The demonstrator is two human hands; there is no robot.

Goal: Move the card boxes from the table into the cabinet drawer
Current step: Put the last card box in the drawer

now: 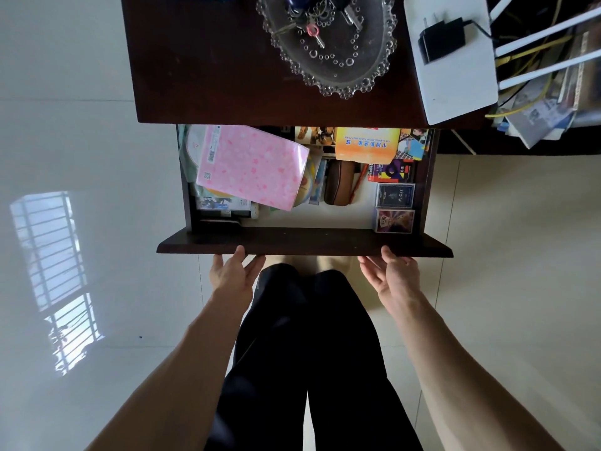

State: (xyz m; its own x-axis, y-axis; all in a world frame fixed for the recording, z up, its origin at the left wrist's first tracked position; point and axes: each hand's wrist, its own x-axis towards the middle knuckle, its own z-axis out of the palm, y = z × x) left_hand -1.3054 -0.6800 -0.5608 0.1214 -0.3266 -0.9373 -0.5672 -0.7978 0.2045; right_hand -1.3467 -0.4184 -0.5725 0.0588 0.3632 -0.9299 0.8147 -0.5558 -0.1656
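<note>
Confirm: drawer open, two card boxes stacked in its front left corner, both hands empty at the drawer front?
Not quite. The head view shows the two card boxes in the front right corner of the drawer. The rest holds: left hand and right hand are empty at the drawer front.

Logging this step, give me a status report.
Both hands, left and right, open at drawer front. Two card boxes in drawer's right corner. Nothing blocking.

From where I stood, only the orange packet [367,144] at the far side of the drawer [304,244] bore legible print, upside-down Chinese characters, 中国 among them. The pink book's [252,166] barcode label was too small.
</note>
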